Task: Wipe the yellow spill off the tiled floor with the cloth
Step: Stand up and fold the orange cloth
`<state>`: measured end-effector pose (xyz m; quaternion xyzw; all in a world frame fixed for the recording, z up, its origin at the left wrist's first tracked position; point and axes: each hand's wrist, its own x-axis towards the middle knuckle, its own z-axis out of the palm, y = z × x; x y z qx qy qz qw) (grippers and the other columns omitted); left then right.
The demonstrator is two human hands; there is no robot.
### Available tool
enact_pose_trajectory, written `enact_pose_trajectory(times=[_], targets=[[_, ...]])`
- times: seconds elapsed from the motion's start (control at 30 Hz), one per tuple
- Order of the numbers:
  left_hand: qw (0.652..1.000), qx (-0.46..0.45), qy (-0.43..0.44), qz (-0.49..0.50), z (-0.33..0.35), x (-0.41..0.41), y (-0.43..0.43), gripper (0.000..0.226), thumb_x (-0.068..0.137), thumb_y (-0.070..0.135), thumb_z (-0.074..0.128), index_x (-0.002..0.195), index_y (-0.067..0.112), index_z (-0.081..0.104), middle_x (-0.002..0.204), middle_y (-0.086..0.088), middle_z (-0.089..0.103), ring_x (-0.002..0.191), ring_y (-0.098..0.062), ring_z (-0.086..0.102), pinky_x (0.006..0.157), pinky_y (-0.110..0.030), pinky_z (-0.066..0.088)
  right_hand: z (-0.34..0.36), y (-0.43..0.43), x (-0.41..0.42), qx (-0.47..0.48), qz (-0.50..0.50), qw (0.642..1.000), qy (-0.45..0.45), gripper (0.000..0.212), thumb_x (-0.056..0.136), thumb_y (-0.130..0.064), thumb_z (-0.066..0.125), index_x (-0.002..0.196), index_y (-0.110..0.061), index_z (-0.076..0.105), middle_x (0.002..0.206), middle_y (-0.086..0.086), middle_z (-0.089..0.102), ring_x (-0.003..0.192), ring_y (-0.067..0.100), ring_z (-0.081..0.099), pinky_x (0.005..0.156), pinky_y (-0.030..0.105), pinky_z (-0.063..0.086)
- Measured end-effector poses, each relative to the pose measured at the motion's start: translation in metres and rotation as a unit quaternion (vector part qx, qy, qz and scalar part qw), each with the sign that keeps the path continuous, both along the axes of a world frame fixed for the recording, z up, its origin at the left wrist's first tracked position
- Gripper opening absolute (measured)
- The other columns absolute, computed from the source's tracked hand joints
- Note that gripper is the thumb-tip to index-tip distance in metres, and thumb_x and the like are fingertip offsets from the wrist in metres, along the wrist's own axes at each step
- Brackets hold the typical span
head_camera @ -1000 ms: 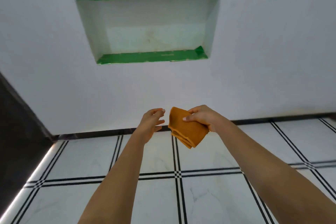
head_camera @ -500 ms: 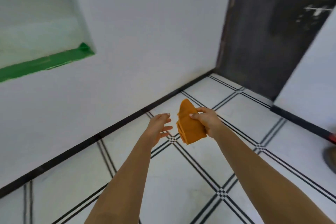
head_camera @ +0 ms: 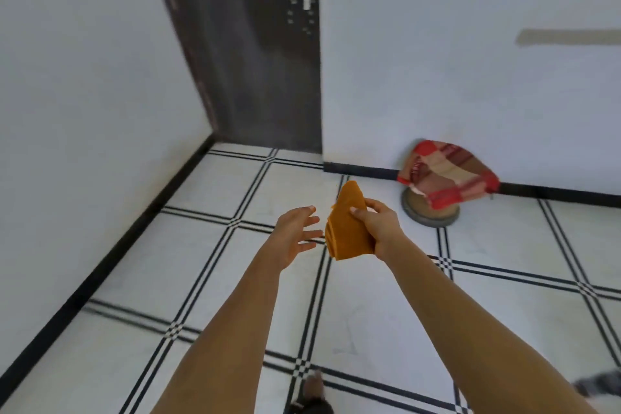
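A folded orange cloth point(head_camera: 346, 225) hangs in the air above the floor, pinched at its right edge by my right hand point(head_camera: 378, 227). Just left of the cloth, a small gap away, my left hand point(head_camera: 295, 233) is held out with fingers spread and nothing in it. Below both lies the white tiled floor point(head_camera: 208, 265) with black double lines. No yellow spill shows anywhere on the tiles in view.
A dark door point(head_camera: 255, 54) with a metal latch stands in the corner ahead. A round low stool point(head_camera: 431, 210) draped with a red checked cloth point(head_camera: 447, 178) sits against the right wall. White walls with black skirting close the left and far sides. My foot point(head_camera: 314, 390) shows at the bottom.
My view has swung right, from the green wall shelves past the corner to the door and stool. Both hands keep the same pose, the cloth still in my right hand.
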<state>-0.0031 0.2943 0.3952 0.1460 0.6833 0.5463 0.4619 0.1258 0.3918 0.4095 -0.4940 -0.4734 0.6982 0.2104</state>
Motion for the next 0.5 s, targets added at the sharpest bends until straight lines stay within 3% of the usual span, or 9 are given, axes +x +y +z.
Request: enact_pose_trajectory(times=[0.2,0.37,0.5], targets=[[0.997,-0.002,-0.002,-0.08,-0.027,0.012,0.165,0.04,0.097,0.035,0.044,0.132,0.016,0.046,0.133,-0.009,0.053,0.108,-0.029,0.059,0.09,-0.041,0.047,-0.018,0.142,0.026,-0.001,-0.089,0.996,-0.012,0.046,0.086,-0.016,0.066,0.128,-0.02,0.048,0.127,0.012,0.054,0.1,0.031,0.053,0.084,0.049,0.047],[0.993,-0.012,-0.032,-0.115,-0.041,0.01,0.308,0.04,0.096,0.038,0.044,0.131,0.018,0.046,0.133,-0.008,0.052,0.096,-0.023,0.059,0.082,-0.038,0.048,-0.025,0.267,0.033,-0.005,-0.147,0.989,-0.029,0.049,0.084,-0.019,0.068,0.128,-0.022,0.048,0.129,0.011,0.052,0.113,0.035,0.051,0.096,0.057,0.043],[0.987,-0.016,-0.058,-0.15,-0.043,0.013,0.41,0.036,0.095,0.035,0.047,0.126,0.015,0.048,0.123,-0.009,0.056,0.1,-0.027,0.059,0.086,-0.04,0.048,-0.027,0.362,0.036,-0.005,-0.17,0.985,-0.039,0.049,0.086,-0.02,0.065,0.131,-0.022,0.046,0.128,0.008,0.051,0.108,0.031,0.051,0.093,0.051,0.046]])
